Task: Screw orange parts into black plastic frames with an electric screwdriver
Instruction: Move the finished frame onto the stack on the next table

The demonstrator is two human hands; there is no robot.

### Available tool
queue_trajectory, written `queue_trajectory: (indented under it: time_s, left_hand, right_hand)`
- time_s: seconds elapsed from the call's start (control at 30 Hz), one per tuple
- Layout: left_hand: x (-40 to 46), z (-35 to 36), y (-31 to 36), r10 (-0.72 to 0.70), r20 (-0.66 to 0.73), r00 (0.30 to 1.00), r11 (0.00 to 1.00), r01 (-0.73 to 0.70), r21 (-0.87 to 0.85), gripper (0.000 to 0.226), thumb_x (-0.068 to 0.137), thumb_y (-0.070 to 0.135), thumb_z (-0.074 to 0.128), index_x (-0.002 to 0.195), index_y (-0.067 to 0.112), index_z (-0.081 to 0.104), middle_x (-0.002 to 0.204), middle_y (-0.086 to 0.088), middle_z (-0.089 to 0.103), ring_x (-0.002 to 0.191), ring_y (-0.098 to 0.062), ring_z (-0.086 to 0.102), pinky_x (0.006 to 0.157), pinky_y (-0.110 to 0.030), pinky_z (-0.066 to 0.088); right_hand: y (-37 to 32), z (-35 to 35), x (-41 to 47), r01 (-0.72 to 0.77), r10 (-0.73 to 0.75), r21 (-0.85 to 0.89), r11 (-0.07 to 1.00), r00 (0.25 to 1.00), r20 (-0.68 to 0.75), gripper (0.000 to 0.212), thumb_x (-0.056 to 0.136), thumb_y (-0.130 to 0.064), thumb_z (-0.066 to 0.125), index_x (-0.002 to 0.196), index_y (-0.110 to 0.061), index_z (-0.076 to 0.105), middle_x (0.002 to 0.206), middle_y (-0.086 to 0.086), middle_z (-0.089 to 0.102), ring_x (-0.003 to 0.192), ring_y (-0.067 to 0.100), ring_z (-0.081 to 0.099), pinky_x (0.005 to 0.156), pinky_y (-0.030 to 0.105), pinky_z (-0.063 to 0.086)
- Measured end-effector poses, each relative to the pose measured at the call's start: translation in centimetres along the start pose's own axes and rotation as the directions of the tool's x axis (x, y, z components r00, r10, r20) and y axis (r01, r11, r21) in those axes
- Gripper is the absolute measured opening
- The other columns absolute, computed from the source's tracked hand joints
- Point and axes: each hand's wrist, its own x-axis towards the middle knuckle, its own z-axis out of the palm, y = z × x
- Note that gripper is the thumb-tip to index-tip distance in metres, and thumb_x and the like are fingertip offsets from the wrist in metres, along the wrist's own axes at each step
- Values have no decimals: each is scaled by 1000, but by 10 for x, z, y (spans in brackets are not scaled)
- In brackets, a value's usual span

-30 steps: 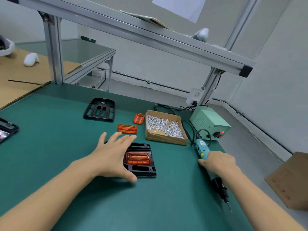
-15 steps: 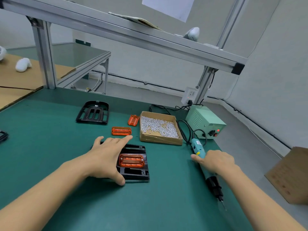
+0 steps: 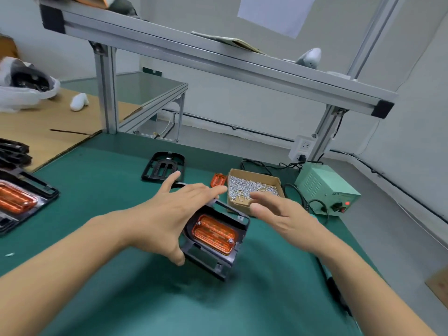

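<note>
1. While both forearms are reaching in from the near edge over the green surface (image 3: 101, 204), the left hand (image 3: 169, 221) is grasping a black plastic frame (image 3: 218, 248) and holding it tilted above the mat, thumb at the near edge and fingers along the far edge.
2. An orange part (image 3: 214, 235) is sitting inside this frame, with a silver screw head showing at its upper left corner and another at its lower right.
3. The right hand (image 3: 278, 214) is hovering just right of the frame, fingers loosely spread and holding nothing.
4. The dark tip end of the electric screwdriver (image 3: 338, 294) is lying on the surface beside the right forearm, its body mostly hidden by the arm.
5. At the left edge, another frame with an orange insert (image 3: 17, 200) is lying flat, with a stack of black frames (image 3: 13, 154) behind it.
6. Beyond the hands, a cardboard box of small silver screws (image 3: 252, 187) is sitting next to a loose orange part (image 3: 218, 179).
7. Farther back, an empty black frame (image 3: 164, 167) is lying flat on the mat.
8. To the right, a pale green power supply (image 3: 326, 187) is showing a red light, cables trailing toward a wall socket (image 3: 303, 146).
9. An aluminium rail (image 3: 218, 61) is spanning the bench overhead.
</note>
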Motion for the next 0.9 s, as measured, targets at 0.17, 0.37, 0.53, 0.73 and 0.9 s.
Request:
queue_trajectory:
  time_s: [0.17,0.37,0.53,0.73,0.9]
  left_hand:
    - [-16,-6,-10,-18,-30,999,999,19,28,133,51,45,78,138,50,-23,148,23,13,131,19,-15,111,-40,-24]
    - [-42,-6,-22,-226,-340,913,970,244,10,115,70,22,72,142,46,-14,151,29,-5,138,7,-22,112,-36,-24]
    - [-78,8,-36,-649,-464,603,689,208,-694,87,88,18,63,139,59,7,142,45,6,131,25,1,117,-27,6]
    - [-98,7,-51,-841,-291,456,333,12,-943,109,58,64,70,145,52,4,148,27,17,132,7,16,107,-28,17]
    - [-120,-5,-86,-899,-351,263,367,13,-930,100,76,32,78,148,42,9,155,14,24,140,-6,24,117,-36,19]
  right_hand:
    - [-24,37,17,110,-182,315,943,961,209,34,96,-31,50,131,-32,52,132,-14,57,123,-1,52,103,20,42]
    - [-35,65,43,39,-62,609,792,998,15,33,98,-8,50,127,-21,58,114,-10,68,98,1,65,79,20,53]
    - [-62,90,70,48,-44,742,668,999,-25,30,100,-7,46,122,-18,63,114,2,71,97,14,67,84,32,57]
    - [-116,142,105,25,-53,747,665,998,15,37,101,-11,48,137,-10,52,123,8,66,109,27,65,95,43,53]
    - [-166,188,134,20,-135,786,618,988,81,34,102,-11,46,135,-10,54,118,6,69,107,24,67,91,38,55]
